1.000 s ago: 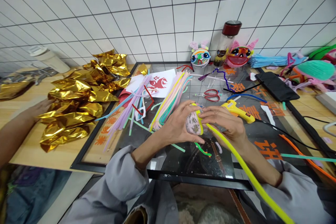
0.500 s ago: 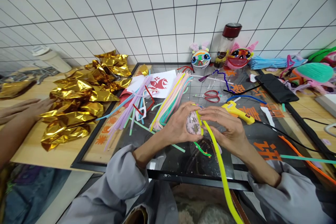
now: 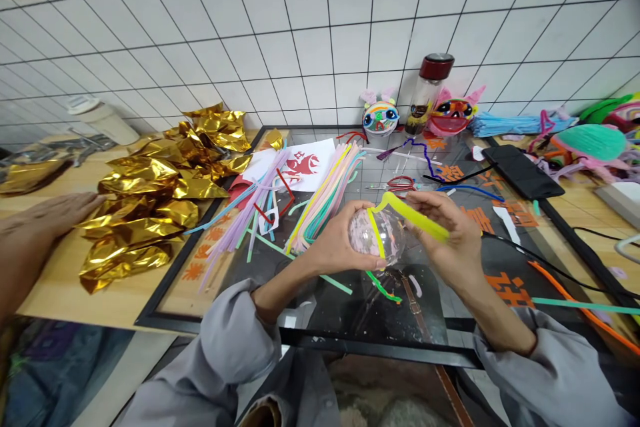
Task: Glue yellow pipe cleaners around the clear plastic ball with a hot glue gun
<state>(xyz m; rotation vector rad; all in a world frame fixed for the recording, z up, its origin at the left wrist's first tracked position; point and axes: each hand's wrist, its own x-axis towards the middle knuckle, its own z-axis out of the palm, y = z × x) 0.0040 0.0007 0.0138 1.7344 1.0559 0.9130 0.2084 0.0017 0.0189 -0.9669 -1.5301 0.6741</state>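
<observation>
My left hand point(image 3: 334, 239) is closed round a clear plastic ball point(image 3: 392, 243) whose left part looks pale pink inside. A yellow pipe cleaner point(image 3: 417, 215) runs as a band down the ball, then bends at the top and stretches off to the right. Its loose length lies in my right hand point(image 3: 456, 240), pinched between thumb and fingers just right of the ball. Below the ball, a short green pipe cleaner point(image 3: 384, 288) rests on the dark tabletop.
Pastel pipe cleaners point(image 3: 327, 197) lie left of centre, beside gold foil point(image 3: 145, 193). Red-handled scissors point(image 3: 401, 183), a phone point(image 3: 523, 170) and a glass bottle point(image 3: 425, 97) sit farther back. Two decorated balls stand by the wall. Another person's hand point(image 3: 55, 213) rests at the left.
The yellow pipe cleaner's free end, which hung toward me, is now raised and folded back at the right. My right hand has moved off the ball, and the ball is turned, showing its clear side.
</observation>
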